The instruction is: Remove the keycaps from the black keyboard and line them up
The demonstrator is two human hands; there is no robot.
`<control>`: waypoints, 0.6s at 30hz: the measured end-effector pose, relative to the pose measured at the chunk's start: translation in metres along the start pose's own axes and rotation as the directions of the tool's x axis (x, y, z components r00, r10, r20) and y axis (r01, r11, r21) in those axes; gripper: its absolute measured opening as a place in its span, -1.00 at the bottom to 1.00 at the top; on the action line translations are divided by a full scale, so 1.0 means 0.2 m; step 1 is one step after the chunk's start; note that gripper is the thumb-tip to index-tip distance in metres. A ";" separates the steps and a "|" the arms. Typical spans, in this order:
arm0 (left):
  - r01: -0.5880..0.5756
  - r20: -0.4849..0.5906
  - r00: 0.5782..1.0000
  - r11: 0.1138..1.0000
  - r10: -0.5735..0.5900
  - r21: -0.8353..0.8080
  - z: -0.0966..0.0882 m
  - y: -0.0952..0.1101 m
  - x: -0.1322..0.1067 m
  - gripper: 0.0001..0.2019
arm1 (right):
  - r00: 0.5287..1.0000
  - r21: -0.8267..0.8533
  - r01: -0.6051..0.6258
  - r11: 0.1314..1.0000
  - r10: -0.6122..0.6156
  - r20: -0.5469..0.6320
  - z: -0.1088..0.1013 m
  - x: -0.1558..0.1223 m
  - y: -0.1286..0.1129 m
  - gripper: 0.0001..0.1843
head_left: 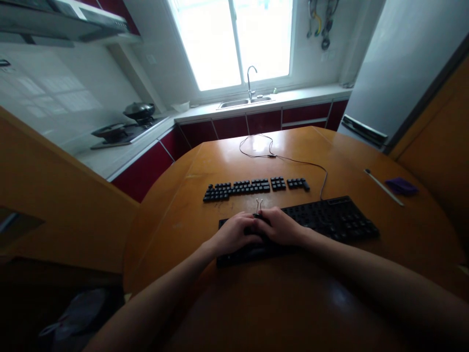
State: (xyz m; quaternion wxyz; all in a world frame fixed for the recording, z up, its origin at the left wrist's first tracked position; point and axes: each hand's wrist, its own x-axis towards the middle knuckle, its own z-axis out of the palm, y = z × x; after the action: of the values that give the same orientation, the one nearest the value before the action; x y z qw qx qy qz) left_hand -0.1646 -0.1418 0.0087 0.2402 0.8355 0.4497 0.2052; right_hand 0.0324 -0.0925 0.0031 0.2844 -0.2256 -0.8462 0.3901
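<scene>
2 hands [236, 231] [280, 225] together, grip hidden, on keyboard [333, 220], long axis crosswise, cabled edge farthest

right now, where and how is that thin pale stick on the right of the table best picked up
Probably by the middle of the stick, pinched across its width, the right hand coming from above and from the keyboard side. It is long, slender and lying flat, and the purple cloth sits close on its other side.
</scene>
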 end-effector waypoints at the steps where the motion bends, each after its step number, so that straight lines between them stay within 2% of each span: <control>1: -0.001 -0.002 1.000 1.000 0.001 0.009 0.00 0.01 0.00 -0.85 | 1.000 0.008 -0.025 1.000 0.025 -0.010 0.00 0.00 0.01 -0.81; 4: -0.005 -0.024 1.000 1.000 0.005 0.031 0.00 0.03 -0.01 -0.90 | 0.994 0.015 -0.096 0.995 0.096 -0.049 0.02 0.01 0.04 -0.76; 7: 0.005 -0.081 0.997 1.000 -0.003 0.025 0.01 0.03 -0.03 -0.88 | 0.989 0.006 -0.107 0.994 0.107 -0.103 0.04 0.01 0.06 -0.72; 10: 0.021 -0.169 0.985 1.000 -0.020 0.005 0.03 0.01 -0.04 -0.80 | 0.976 0.015 -0.079 0.997 0.080 -0.202 0.04 0.00 0.06 -0.72; 13: 0.025 -0.300 0.954 1.000 -0.023 0.004 0.04 -0.01 -0.05 -0.72 | 0.963 0.060 -0.071 0.996 0.084 -0.258 0.03 0.00 0.06 -0.74; 16: -0.016 -0.378 0.925 0.997 0.044 0.076 0.05 -0.01 -0.05 -0.73 | 0.963 0.184 -0.080 0.980 0.124 -0.239 0.03 0.00 0.07 -0.77; 18: -0.068 -0.347 0.929 0.982 0.126 0.173 0.05 0.00 -0.04 -0.80 | 0.966 0.251 -0.088 0.964 0.144 -0.216 0.04 0.00 0.08 -0.79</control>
State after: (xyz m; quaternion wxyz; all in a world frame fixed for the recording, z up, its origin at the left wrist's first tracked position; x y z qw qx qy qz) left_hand -0.1637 -0.1513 0.0002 0.0771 0.8221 0.4586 0.3285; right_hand 0.0296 -0.0864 -0.0127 0.3828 -0.2833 -0.7392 0.4762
